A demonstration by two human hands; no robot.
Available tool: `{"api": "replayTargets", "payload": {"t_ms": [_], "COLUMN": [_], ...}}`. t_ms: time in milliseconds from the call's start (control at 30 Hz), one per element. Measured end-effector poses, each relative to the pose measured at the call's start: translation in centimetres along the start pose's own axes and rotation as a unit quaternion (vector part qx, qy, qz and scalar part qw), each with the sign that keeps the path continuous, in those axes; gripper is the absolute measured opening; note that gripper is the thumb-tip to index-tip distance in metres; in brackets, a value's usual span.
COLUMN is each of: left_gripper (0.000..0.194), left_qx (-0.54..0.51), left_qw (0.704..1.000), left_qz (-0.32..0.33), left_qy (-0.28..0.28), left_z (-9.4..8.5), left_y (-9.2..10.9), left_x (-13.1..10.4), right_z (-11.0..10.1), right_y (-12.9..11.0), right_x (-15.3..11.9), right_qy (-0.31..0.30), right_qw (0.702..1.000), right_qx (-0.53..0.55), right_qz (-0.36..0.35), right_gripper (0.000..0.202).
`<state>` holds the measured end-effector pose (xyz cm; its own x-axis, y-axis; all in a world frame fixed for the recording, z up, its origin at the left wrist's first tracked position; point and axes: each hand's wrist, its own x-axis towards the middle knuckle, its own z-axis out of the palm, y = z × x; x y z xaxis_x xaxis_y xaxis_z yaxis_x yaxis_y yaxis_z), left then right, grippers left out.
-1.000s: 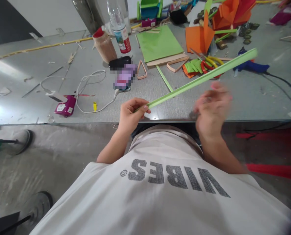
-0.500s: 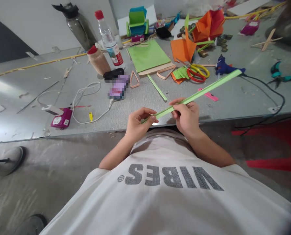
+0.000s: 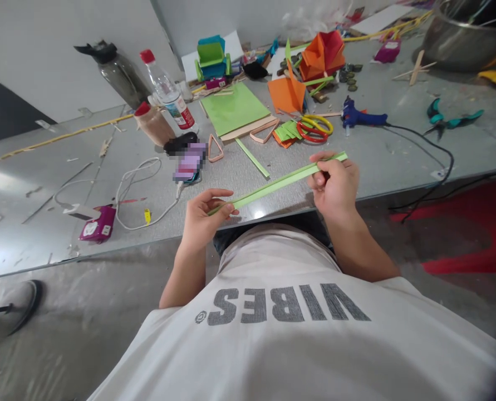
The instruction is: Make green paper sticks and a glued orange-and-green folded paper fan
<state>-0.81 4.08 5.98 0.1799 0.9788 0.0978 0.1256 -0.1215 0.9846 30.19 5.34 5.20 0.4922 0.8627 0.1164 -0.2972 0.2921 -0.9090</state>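
Note:
A long, folded green paper strip (image 3: 273,188) is stretched between my two hands above the table's front edge. My left hand (image 3: 206,216) pinches its left end between thumb and fingers. Near the strip's right end, my right hand (image 3: 335,181) grips it, with a short tip showing past the fingers. Just beyond the held strip, a narrower green strip (image 3: 253,159) lies on the table. Behind that are a green paper sheet (image 3: 236,109) and two triangular wooden frames, one of them (image 3: 215,148) standing near the phone (image 3: 190,161).
Red-and-yellow scissors (image 3: 314,129) lie on small green and orange paper pieces. A blue glue gun (image 3: 362,116) and teal pliers (image 3: 450,118) are to the right. A plastic bottle (image 3: 175,106), a white cable (image 3: 124,206) and a purple block (image 3: 99,224) are to the left.
My right hand has slid along the strip toward its right end, and my hands are farther apart. The strip now lies at a flatter slant. The camera view has shifted somewhat.

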Motion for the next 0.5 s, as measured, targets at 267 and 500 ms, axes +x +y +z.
{"api": "replayTargets", "payload": {"t_ms": [267,500], "left_gripper": [0.033,0.041], "left_qx": [-0.121,-0.292], "left_qw": [0.989,0.943], "left_qz": [0.005,0.026], "left_qy": [0.081,0.156], "left_z": [1.1,6.3], "left_y": [0.6,1.7], "left_x": [1.0,2.5], "right_z": [-0.4,2.0], "right_y": [0.2,-0.6], "right_x": [0.1,-1.2], "right_qy": [0.001,-0.014], "right_qw": [1.000,0.998], "right_qx": [0.019,0.057], "right_qz": [-0.008,-0.019], "right_gripper": [0.023,0.024]}}
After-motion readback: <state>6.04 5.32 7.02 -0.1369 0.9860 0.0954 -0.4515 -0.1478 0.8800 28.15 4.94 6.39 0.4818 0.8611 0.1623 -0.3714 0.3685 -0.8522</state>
